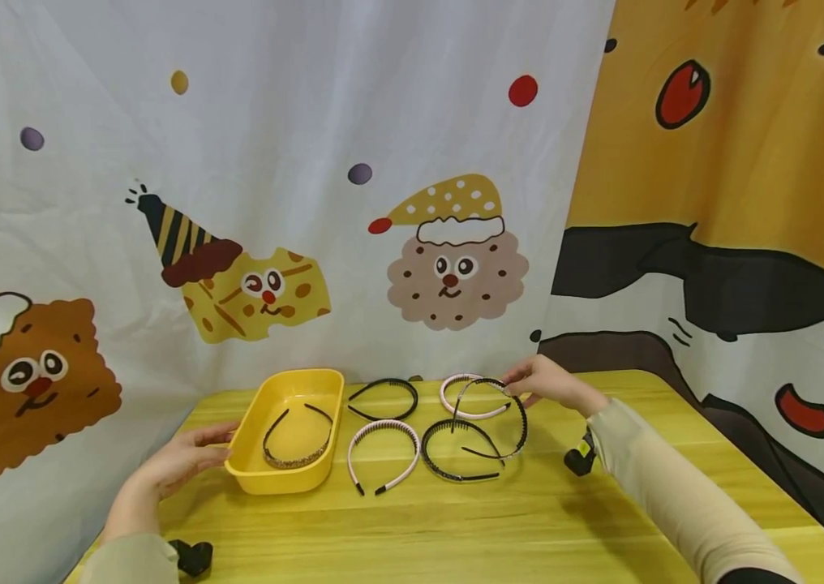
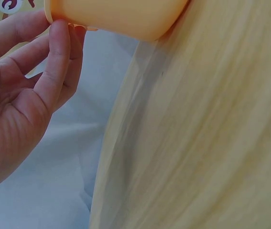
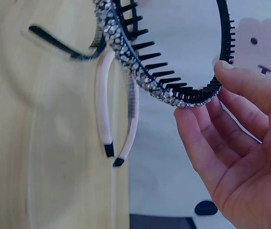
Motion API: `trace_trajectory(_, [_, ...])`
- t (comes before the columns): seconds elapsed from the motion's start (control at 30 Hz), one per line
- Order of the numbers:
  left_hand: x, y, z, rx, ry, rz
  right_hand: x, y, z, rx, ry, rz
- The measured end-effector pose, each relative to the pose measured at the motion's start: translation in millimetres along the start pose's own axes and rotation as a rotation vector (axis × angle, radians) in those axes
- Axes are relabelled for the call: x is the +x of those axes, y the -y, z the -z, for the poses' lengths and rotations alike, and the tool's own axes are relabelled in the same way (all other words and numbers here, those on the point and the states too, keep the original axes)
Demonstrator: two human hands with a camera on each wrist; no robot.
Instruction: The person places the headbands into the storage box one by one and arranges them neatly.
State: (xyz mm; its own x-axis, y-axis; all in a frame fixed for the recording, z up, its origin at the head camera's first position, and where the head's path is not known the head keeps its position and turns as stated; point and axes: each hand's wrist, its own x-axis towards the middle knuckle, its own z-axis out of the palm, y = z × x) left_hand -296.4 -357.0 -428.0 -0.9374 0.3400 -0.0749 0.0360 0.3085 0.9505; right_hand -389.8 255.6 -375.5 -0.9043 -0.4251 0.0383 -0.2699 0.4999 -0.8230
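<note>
My right hand (image 1: pixel 547 380) pinches a black toothed headband (image 1: pixel 525 426) by its curved middle, holding it up over the table with the ends hanging down. Silvery stones cover its outer face in the right wrist view, where the thumb and fingertips of the hand (image 3: pixel 240 129) grip the band. At the left, a yellow plastic tray (image 1: pixel 339 405) contains one headband with a glittery brown band (image 1: pixel 295 464). My left hand (image 1: pixel 182 456) holds the tray's left edge; in the left wrist view its thumb and fingertips meet at the tray's rim (image 2: pixel 121 21).
Between tray and right hand lie a black headband (image 1: pixel 415 397) at the back, a pink one (image 1: pixel 350 454) in front, another black one (image 1: pixel 428 458) and another pink one (image 1: pixel 444 397). A printed curtain (image 1: pixel 273 162) hangs behind the wood-grain table (image 1: pixel 383 535).
</note>
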Motion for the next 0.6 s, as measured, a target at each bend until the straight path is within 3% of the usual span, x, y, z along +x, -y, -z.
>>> trace_trajectory(0.6, [0.0, 1.0, 0.1, 0.002, -0.005, -0.011, 9, 11, -35, 0.127, -0.039, -0.026])
